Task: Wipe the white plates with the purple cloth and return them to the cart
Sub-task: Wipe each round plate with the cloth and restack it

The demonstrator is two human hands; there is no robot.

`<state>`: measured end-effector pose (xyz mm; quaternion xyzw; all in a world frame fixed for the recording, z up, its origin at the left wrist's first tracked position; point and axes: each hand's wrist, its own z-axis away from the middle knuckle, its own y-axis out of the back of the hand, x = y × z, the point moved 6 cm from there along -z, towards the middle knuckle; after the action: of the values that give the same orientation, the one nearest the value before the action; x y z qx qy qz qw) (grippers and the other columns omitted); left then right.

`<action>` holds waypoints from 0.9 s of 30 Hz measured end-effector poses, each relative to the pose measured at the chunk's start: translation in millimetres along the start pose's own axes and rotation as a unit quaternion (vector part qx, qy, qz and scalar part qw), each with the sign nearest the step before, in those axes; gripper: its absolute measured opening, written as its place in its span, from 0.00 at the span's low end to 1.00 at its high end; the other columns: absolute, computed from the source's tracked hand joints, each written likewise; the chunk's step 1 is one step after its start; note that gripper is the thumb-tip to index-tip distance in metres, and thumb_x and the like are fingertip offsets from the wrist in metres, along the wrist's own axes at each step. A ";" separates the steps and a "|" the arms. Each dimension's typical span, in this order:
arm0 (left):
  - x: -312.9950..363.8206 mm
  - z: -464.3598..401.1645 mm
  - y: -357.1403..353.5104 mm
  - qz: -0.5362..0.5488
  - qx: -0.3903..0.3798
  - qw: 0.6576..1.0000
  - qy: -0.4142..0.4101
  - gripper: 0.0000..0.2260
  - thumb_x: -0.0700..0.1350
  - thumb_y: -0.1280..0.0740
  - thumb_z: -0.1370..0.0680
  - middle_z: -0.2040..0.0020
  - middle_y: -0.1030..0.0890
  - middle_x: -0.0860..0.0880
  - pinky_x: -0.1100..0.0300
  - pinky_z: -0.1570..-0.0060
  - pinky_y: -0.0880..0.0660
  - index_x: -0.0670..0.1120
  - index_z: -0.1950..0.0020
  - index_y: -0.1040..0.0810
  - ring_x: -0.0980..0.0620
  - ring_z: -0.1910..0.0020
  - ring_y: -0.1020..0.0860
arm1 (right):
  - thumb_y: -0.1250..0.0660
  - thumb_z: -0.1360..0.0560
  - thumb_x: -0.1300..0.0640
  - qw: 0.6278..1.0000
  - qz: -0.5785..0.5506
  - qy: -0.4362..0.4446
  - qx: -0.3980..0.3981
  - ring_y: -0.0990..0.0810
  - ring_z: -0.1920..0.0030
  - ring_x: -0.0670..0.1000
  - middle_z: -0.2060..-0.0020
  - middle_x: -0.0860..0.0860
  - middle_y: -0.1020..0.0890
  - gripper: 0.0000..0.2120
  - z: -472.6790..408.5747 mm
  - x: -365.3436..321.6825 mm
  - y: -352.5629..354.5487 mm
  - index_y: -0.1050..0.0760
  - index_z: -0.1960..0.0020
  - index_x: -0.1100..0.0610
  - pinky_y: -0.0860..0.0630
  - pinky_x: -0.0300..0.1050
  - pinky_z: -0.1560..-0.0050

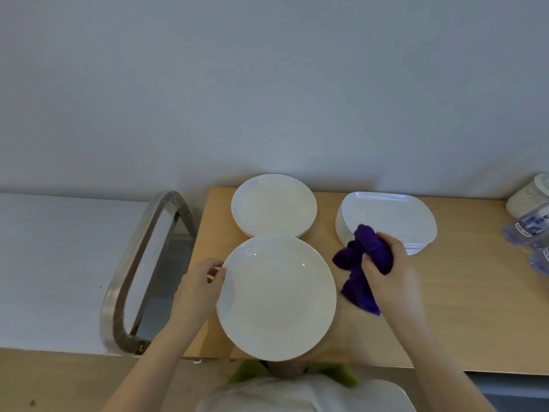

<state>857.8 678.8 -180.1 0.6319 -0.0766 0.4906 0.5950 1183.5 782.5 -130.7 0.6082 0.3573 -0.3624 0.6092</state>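
Note:
A round white plate (pixel 277 297) is held near me above the wooden cart top (pixel 463 295). My left hand (pixel 200 288) grips its left rim, thumb on the upper face. To the right, my right hand (pixel 392 270) clutches a bunched purple cloth (pixel 364 264), whose loose end hangs down beside the plate without touching it. Behind the held plate sits a stack of round white plates (pixel 273 205). A stack of rounded rectangular white plates (pixel 386 220) stands at the back right, just behind the cloth.
A metal cart handle (pixel 139 263) loops at the cart's left end, next to a white surface (pixel 53 263). Plastic water bottles (pixel 531 230) and a white container (pixel 531 194) lie at the far right. A plain wall rises behind the cart.

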 end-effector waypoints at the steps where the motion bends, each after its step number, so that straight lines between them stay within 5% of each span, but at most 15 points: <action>1: 0.3 0.1 0.4 0.008 0.000 1.000 0.000 0.09 0.48 0.37 0.21 0.55 0.22 0.58 0.58 0.55 0.25 0.51 0.42 0.22 0.58 0.55 0.24 | 0.35 0.25 0.57 0.999 -0.037 0.023 -0.006 0.21 0.50 0.40 0.49 0.38 0.21 0.20 1.1 -17.9 -1.9 0.32 0.37 0.40 0.25 0.38 0.57; 5: 3.0 -0.6 1.8 0.041 -0.013 0.999 0.007 0.09 0.45 0.36 0.21 0.54 0.20 0.55 0.54 0.52 0.22 0.49 0.43 0.20 0.55 0.54 0.23 | 0.34 0.27 0.64 0.985 -0.110 0.121 -0.059 0.19 0.50 0.38 0.47 0.38 0.21 0.26 10.3 -80.2 -22.5 0.31 0.42 0.35 0.24 0.29 0.58; 8: 0.4 -1.4 2.5 0.058 -0.033 0.998 0.019 0.10 0.44 0.36 0.21 0.51 0.20 0.53 0.50 0.50 0.21 0.49 0.42 0.21 0.53 0.52 0.22 | 0.35 0.29 0.59 0.984 -0.033 0.134 -0.108 0.21 0.45 0.47 0.44 0.44 0.24 0.25 13.7 -93.8 -56.2 0.33 0.36 0.41 0.21 0.48 0.51; 15: -0.9 -0.4 -0.9 0.055 -0.107 0.993 0.005 0.13 0.42 0.36 0.21 0.50 0.25 0.56 0.70 0.69 0.25 0.54 0.38 0.25 0.55 0.56 0.23 | 0.35 0.26 0.54 0.963 0.170 0.132 -0.164 0.34 0.36 0.51 0.34 0.47 0.32 0.28 19.4 -73.2 -144.6 0.39 0.28 0.48 0.33 0.48 0.35; 19: -0.5 0.9 -1.8 0.102 -0.140 0.985 0.014 0.16 0.37 0.39 0.21 0.50 0.25 0.58 0.70 0.69 0.24 0.57 0.40 0.26 0.55 0.55 0.23 | 0.36 0.25 0.48 0.950 0.240 0.133 -0.146 0.36 0.33 0.51 0.31 0.48 0.35 0.30 22.5 -59.6 -174.3 0.44 0.27 0.48 0.31 0.48 0.36; 23: -4.1 0.7 -1.8 0.205 -0.162 0.964 0.057 0.21 0.33 0.46 0.22 0.48 0.23 0.52 0.64 0.66 0.22 0.57 0.43 0.25 0.54 0.52 0.23 | 0.39 0.26 0.40 0.922 0.252 0.227 -0.187 0.33 0.36 0.49 0.34 0.46 0.32 0.28 42.2 -59.9 -188.9 0.41 0.29 0.46 0.29 0.46 0.41; 27: -8.0 -4.1 -3.6 0.251 -0.153 0.951 0.099 0.14 0.35 0.42 0.21 0.48 0.21 0.47 0.59 0.67 0.20 0.50 0.43 0.22 0.50 0.50 0.22 | 0.45 0.26 0.35 0.900 0.247 0.270 -0.237 0.32 0.37 0.47 0.35 0.43 0.30 0.27 68.8 -60.2 -187.5 0.41 0.30 0.43 0.28 0.47 0.43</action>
<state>854.1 679.3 -189.0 0.4419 -0.2474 0.6668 0.5468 989.8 714.5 -167.9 0.5889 0.4219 0.0725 0.6856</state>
